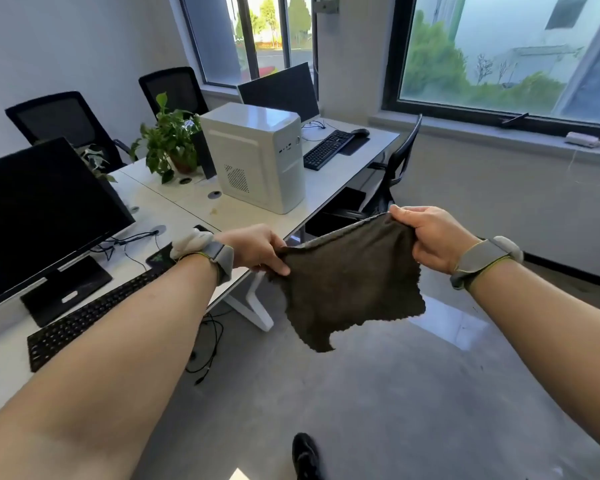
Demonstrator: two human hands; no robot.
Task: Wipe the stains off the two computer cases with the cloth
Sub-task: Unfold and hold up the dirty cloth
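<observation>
A dark brown cloth (350,289) hangs spread in the air in front of me, beyond the desk's front edge. My left hand (257,249) pinches its left upper corner and my right hand (433,237) grips its right upper corner. One white computer case (257,157) stands upright on the white desk (174,216), beyond my left hand and well apart from the cloth. A second case is not in view. No stain shows on the case from here.
On the desk stand a black monitor (39,216), a black keyboard (94,317), a potted plant (170,143), and farther back a second monitor (281,91) and keyboard (326,148). A black chair (385,181) is tucked under the desk's right side. Cables (205,348) trail on the grey floor.
</observation>
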